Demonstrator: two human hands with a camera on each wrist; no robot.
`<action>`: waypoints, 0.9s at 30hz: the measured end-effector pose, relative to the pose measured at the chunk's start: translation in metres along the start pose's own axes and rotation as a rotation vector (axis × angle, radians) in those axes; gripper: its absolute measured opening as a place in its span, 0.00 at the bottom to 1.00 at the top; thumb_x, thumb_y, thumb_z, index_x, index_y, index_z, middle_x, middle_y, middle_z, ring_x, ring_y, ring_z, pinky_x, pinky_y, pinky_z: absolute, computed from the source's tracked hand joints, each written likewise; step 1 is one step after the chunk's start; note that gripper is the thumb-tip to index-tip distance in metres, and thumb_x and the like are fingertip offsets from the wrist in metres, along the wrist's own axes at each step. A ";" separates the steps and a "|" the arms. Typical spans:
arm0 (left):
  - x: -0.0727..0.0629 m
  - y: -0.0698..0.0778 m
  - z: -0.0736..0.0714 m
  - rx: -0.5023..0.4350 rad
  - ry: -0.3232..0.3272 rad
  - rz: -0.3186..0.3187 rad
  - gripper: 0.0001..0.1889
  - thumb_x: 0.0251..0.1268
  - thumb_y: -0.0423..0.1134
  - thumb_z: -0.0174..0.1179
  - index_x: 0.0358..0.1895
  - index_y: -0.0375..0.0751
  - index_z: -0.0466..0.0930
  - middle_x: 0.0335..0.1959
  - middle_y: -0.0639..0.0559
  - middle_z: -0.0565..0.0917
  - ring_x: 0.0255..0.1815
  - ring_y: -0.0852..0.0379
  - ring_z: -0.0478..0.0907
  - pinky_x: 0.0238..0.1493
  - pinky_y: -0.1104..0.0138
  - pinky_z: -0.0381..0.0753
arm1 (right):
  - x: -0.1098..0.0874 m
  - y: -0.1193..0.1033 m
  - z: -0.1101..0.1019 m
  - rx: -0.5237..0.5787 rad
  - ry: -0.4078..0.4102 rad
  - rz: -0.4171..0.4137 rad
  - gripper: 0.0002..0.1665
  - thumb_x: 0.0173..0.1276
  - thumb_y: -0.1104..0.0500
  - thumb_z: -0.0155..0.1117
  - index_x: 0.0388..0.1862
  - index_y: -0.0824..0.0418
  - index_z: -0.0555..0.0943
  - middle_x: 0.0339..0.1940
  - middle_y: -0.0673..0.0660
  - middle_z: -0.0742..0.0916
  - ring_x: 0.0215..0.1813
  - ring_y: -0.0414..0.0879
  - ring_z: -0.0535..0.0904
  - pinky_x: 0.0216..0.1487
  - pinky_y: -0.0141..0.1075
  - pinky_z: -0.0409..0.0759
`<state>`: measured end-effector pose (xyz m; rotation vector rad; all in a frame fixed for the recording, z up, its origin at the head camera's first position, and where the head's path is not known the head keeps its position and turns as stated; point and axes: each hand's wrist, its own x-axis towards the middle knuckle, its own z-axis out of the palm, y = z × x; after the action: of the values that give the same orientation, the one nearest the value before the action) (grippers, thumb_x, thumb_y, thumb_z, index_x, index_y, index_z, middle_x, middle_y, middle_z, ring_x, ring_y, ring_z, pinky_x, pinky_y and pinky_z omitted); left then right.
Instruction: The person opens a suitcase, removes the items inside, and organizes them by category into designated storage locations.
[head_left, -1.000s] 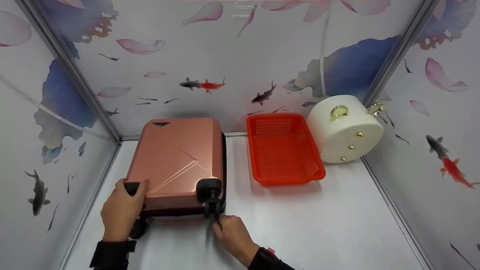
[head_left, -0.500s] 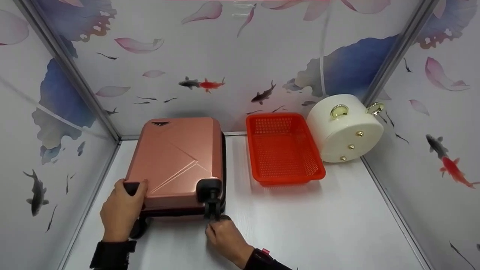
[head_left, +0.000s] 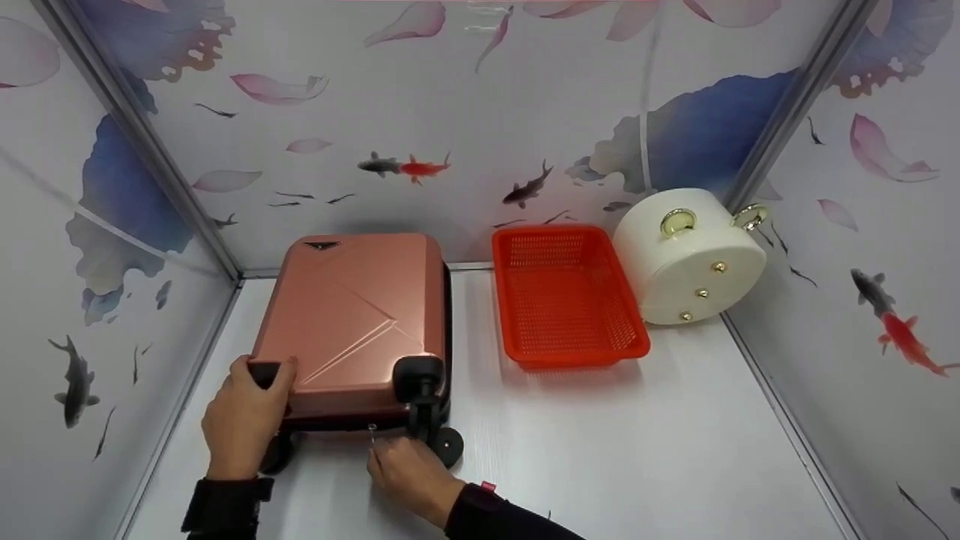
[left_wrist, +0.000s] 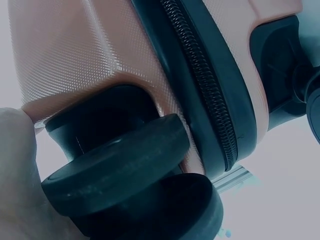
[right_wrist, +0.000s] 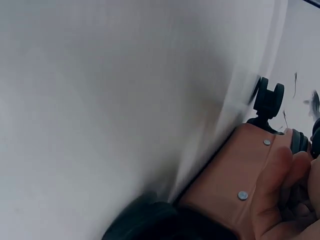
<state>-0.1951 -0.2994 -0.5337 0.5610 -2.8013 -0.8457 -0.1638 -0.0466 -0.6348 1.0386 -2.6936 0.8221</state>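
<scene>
A rose-pink hard-shell suitcase (head_left: 349,307) lies flat at the left, its wheeled end facing me. My left hand (head_left: 241,420) holds its near left corner, thumb and fingers round the black wheel mount (head_left: 262,374). At the near end my right hand (head_left: 414,474), fingers curled, pinches a small silver zipper pull (head_left: 372,428) just left of the right caster wheel (head_left: 448,447). In the left wrist view the black zipper (left_wrist: 207,85) runs between the two shells. Curled right fingers (right_wrist: 272,195) show beside the shell in the right wrist view; the pull is hidden there.
A red plastic basket (head_left: 571,360) stands right of the suitcase, near the back wall. Against it leans a round cream-white case (head_left: 675,262) with gold rings and studs. Printed wall panels (head_left: 480,112) enclose the white table (head_left: 600,457) at the back and sides.
My right hand has moved left along the suitcase's near end, past the right caster, which now shows fully. The silver pull has come into sight. My left hand keeps its hold.
</scene>
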 end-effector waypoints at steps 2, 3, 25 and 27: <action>0.000 0.000 0.001 -0.002 0.003 0.002 0.59 0.73 0.81 0.49 0.83 0.26 0.61 0.56 0.25 0.86 0.37 0.40 0.85 0.28 0.61 0.71 | 0.006 -0.004 0.004 -0.014 -0.003 -0.014 0.20 0.86 0.58 0.57 0.27 0.54 0.79 0.21 0.46 0.82 0.21 0.34 0.75 0.20 0.28 0.71; 0.001 0.000 0.001 -0.003 0.005 0.000 0.60 0.73 0.81 0.49 0.83 0.26 0.61 0.56 0.25 0.86 0.36 0.40 0.85 0.28 0.61 0.71 | 0.009 -0.007 0.006 -0.019 -0.006 -0.022 0.20 0.86 0.58 0.57 0.28 0.54 0.79 0.21 0.46 0.83 0.21 0.34 0.76 0.20 0.28 0.71; 0.002 -0.001 0.001 0.006 -0.024 -0.015 0.61 0.73 0.83 0.47 0.84 0.27 0.60 0.59 0.24 0.85 0.38 0.40 0.85 0.28 0.61 0.70 | 0.018 -0.023 -0.088 0.145 -0.013 -0.008 0.16 0.87 0.55 0.58 0.63 0.58 0.87 0.49 0.51 0.92 0.49 0.36 0.87 0.52 0.29 0.87; 0.002 -0.002 -0.001 0.007 -0.022 -0.013 0.61 0.73 0.83 0.47 0.84 0.26 0.60 0.59 0.24 0.85 0.38 0.40 0.85 0.28 0.61 0.70 | 0.023 -0.017 -0.106 0.118 0.080 -0.041 0.18 0.86 0.56 0.60 0.66 0.59 0.87 0.54 0.51 0.92 0.54 0.38 0.88 0.57 0.30 0.87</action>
<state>-0.1963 -0.3024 -0.5344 0.5751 -2.8246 -0.8507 -0.1769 -0.0137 -0.5307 1.0578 -2.5760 1.0036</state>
